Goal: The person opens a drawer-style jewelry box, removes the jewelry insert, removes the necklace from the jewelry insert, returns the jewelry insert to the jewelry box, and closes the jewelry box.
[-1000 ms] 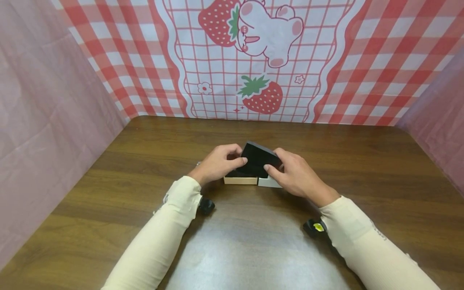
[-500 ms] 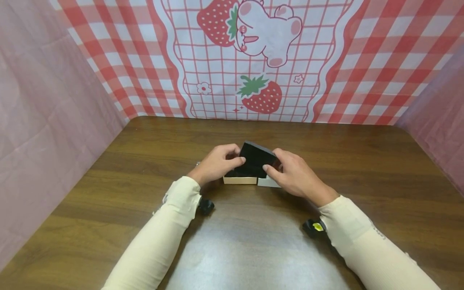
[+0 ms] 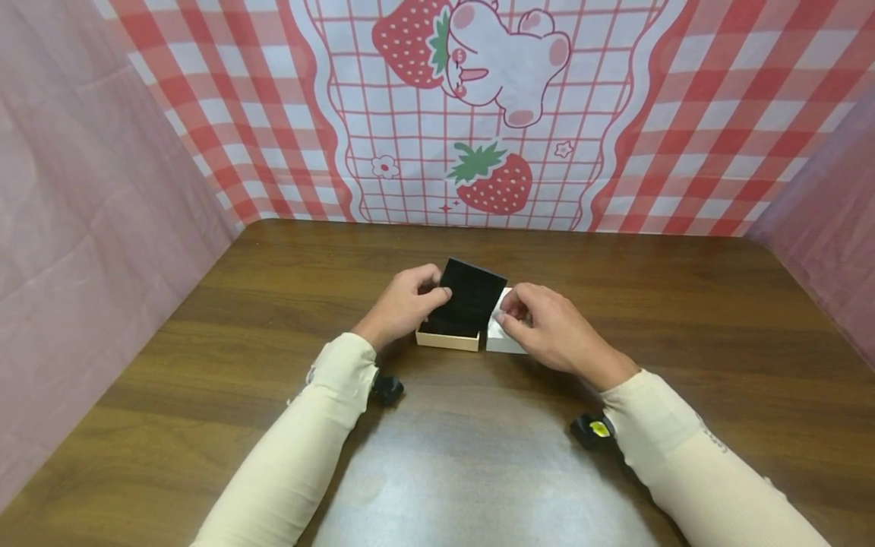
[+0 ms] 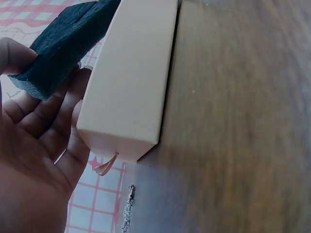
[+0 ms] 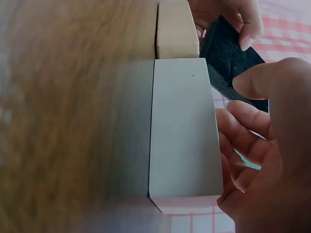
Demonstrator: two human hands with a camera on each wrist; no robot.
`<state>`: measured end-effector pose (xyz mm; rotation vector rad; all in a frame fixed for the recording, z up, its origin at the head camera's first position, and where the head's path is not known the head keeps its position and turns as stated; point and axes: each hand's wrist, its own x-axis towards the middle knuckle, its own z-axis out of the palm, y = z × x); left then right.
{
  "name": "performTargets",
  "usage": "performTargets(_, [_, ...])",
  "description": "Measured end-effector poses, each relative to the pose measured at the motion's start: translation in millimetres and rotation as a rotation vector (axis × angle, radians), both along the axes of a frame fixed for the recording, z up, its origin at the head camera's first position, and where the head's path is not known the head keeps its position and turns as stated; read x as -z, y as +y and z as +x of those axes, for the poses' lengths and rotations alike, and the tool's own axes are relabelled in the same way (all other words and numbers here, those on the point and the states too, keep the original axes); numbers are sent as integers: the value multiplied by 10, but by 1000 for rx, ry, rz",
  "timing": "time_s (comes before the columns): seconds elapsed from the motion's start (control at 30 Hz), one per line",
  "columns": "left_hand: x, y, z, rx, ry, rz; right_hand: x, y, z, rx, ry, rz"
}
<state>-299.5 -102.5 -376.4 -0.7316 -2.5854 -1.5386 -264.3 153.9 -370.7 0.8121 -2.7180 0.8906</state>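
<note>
My left hand pinches a black foam pad by its left edge, thumb in front and fingers behind. The pad stands tilted over a shallow tan box with a dark inside. A small copper-coloured ribbon tab sticks out of that box's end in the left wrist view. Right beside it stands a white box, partly covered by my right hand. The right fingers are loosely bent over this box, with a gap between thumb and fingers. In the right wrist view, the right thumb overlaps the pad's edge.
Both boxes rest on a brown wooden table. A thin silver chain lies past the tan box's end, close to my left hand. A strawberry-print checked cloth hangs behind the table, and pink cloth hangs at the side.
The foam pad has moved left and slightly up with my left hand, away from my right fingers. More of the white box shows, and a gap has appeared between the boxes.
</note>
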Motion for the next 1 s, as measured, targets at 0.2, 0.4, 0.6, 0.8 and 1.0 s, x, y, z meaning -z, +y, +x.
performTargets(0.2, [0, 5, -5, -1, 0, 0, 2, 2, 6, -2, 14, -2])
performTargets(0.4, [-5, -2, 0, 3, 15, 27, 6, 2, 1, -7, 15, -4])
performTargets(0.6, [-37, -8, 26, -5, 41, 53, 6, -1, 2, 0, 31, 4])
performTargets(0.8, [7, -23, -15, -24, 66, 57, 14, -5, 0, 4, 42, 3])
performTargets(1.0, [18, -43, -21, -43, 70, 95, 29, -5, -11, 1, 53, -4])
